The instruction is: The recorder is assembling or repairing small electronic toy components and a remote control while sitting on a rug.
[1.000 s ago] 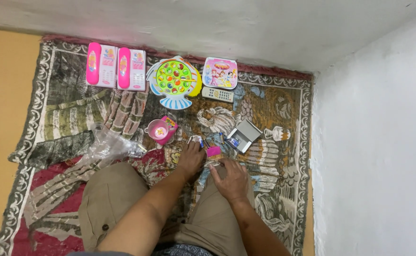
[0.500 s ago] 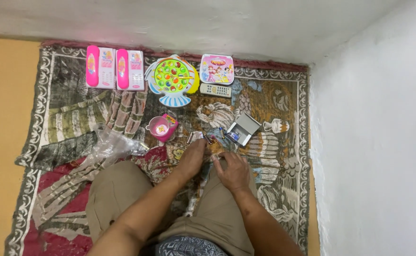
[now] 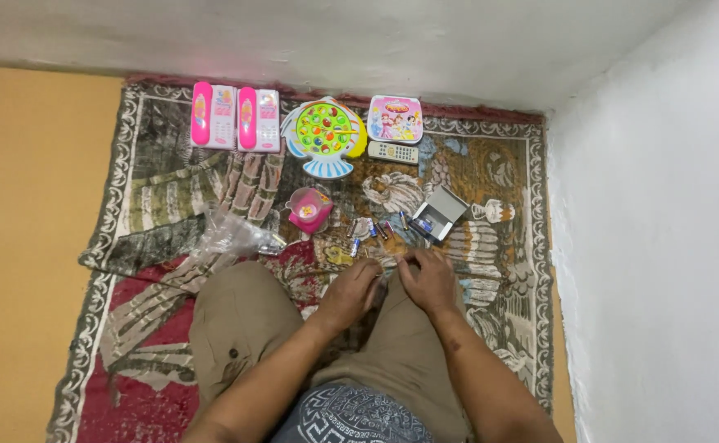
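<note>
Two hands: the left hand (image 3: pixel 354 289) and right hand (image 3: pixel 427 277) meet over the person's knee, fingertips pinched together on something small; what it is cannot be told.
Grip: both hands curl narrow around that small piece, touching each other.
Change: a second ago the left hand lay flat out on the rug among the batteries and the right rested on the knee; now both have drawn back together, so the work seems to have passed from picking up to fiddling with the item in hand.
Batteries (image 3: pixel 365 230): several lie loose on the patterned rug (image 3: pixel 130 213), just beyond the fingertips.
Small grey box (image 3: pixel 440 212): open, to the right of the batteries.
Pink toy cup (image 3: pixel 309 208): left of the batteries, near a crumpled clear plastic bag (image 3: pixel 232 238).
Far row: two pink toy phones (image 3: pixel 235 117), a round fishing game (image 3: pixel 324 135), a pink tablet toy (image 3: pixel 395 118) and a remote control (image 3: pixel 392 152), all well apart from the hands.
</note>
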